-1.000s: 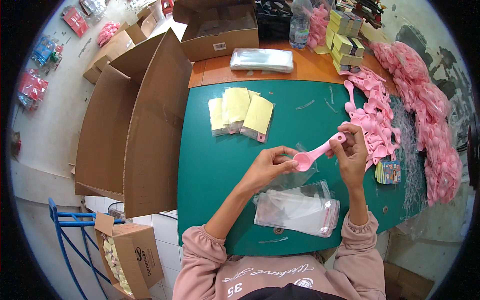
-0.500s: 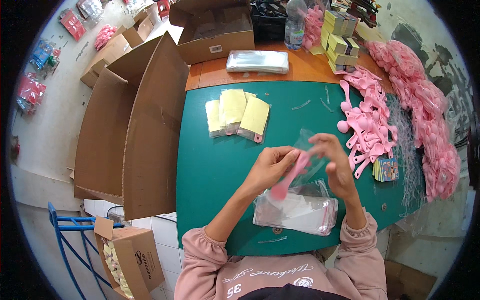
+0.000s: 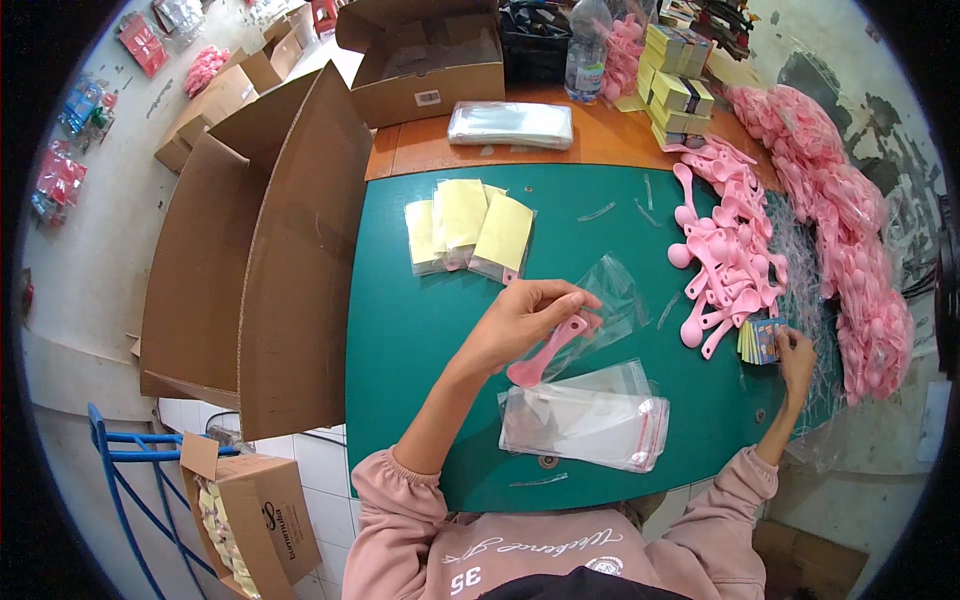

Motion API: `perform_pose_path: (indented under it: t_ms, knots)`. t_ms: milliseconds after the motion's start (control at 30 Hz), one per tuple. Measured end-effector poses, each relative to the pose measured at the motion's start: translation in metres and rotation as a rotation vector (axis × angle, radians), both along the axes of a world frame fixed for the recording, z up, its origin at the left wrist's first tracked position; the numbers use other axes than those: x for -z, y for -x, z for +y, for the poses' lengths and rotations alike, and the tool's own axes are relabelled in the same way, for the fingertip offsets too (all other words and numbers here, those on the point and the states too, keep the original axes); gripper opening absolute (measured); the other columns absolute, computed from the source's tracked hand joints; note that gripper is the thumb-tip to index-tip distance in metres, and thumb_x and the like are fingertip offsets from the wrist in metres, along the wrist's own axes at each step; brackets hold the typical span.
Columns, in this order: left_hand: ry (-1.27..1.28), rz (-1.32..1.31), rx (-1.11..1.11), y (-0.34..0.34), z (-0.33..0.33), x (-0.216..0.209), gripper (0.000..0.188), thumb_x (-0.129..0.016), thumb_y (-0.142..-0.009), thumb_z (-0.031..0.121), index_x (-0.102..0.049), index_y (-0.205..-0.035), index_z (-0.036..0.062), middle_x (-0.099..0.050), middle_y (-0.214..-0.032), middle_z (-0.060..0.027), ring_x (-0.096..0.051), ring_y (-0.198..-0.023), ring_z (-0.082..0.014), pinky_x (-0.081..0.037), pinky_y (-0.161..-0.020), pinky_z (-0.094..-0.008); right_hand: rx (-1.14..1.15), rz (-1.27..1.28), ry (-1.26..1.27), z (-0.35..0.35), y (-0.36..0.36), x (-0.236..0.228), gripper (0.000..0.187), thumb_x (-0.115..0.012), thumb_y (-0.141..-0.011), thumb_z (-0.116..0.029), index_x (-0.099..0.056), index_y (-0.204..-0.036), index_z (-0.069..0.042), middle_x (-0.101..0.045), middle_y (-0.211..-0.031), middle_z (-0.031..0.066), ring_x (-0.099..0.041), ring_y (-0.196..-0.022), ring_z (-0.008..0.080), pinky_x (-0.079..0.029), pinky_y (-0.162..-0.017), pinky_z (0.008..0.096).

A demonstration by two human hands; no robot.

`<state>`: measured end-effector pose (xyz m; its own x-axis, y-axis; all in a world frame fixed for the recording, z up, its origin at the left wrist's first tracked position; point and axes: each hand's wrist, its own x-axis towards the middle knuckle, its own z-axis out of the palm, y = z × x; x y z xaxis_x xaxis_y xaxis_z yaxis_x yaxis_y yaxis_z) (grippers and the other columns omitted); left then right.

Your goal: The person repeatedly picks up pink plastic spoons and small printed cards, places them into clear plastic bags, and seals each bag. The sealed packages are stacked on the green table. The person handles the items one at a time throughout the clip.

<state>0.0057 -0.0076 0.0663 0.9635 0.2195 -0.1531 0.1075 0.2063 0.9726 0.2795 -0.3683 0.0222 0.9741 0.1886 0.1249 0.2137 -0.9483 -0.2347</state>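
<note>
Above the middle of the green table, my left hand (image 3: 540,318) pinches a pink spoon (image 3: 546,352) by its handle, bowl toward me. A clear plastic bag (image 3: 612,300) is held in the same fingers and spreads out to the right; I cannot tell whether the spoon lies inside it. At the right, my right hand (image 3: 797,362) has its thumb and fingertips closed on the edge of a small stack of printed cards (image 3: 762,340). A pile of clear flat bags (image 3: 580,425) lies below my left hand. Loose pink spoons (image 3: 728,245) are heaped beyond the cards.
Several bagged yellow cards (image 3: 468,225) lie at the table's far left. A large open carton (image 3: 300,260) stands along the left side. Bundled bags of pink spoons (image 3: 835,220) line the right edge. At the back are a water bottle (image 3: 586,60) and banded card stacks (image 3: 680,90).
My right hand has left the plastic bag and moved right to the card stack. My left hand still holds the spoon and bag, slightly farther left.
</note>
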Motion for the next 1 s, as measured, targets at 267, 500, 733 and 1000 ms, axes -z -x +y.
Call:
perform_pose_path:
  t_ms: [267,500,733,1000]
  knots:
    - [-0.008,0.027,0.053,0.004,0.003,0.006,0.030,-0.046,-0.092,0.022,-0.061,-0.099,-0.0026,-0.065,-0.088,-0.0107,-0.061,-0.084,-0.0120,-0.048,-0.075,-0.0237,-0.071,-0.460,-0.031,0.012,0.008,-0.009,0.032,-0.064,-0.076,-0.025,-0.061,-0.097,-0.002,-0.062,-0.091,0.0164,-0.059,-0.086,0.0301,-0.044,-0.076,0.0373]
    - [-0.095,0.007,0.068,0.005,0.004,0.007,0.032,-0.047,-0.092,0.026,-0.062,-0.100,-0.0015,-0.065,-0.086,-0.0092,-0.061,-0.079,-0.0111,-0.050,-0.070,-0.0229,0.015,-0.083,-0.284,0.024,0.021,-0.045,0.025,-0.061,-0.080,-0.023,-0.059,-0.091,-0.001,-0.061,-0.078,0.0101,-0.057,-0.072,0.0204,-0.043,-0.068,0.0310]
    - [-0.036,0.014,0.137,0.001,-0.001,0.005,0.031,-0.047,-0.092,0.025,-0.062,-0.100,-0.0013,-0.065,-0.087,-0.0101,-0.061,-0.079,-0.0106,-0.049,-0.070,-0.0222,-0.354,0.054,-0.623,0.056,0.061,-0.086,0.009,-0.055,-0.084,-0.007,-0.055,-0.089,0.000,-0.059,-0.082,0.0029,-0.053,-0.071,0.0069,-0.043,-0.062,0.0213]
    - [-0.042,-0.037,0.152,0.003,-0.002,0.004,0.031,-0.047,-0.092,0.024,-0.061,-0.101,-0.0023,-0.065,-0.086,-0.0100,-0.059,-0.079,-0.0103,-0.048,-0.070,-0.0224,-0.619,0.306,-0.962,0.156,0.145,-0.107,0.012,-0.056,-0.081,0.001,-0.053,-0.093,-0.001,-0.060,-0.078,0.0029,-0.053,-0.062,0.0041,-0.044,-0.048,0.0185]
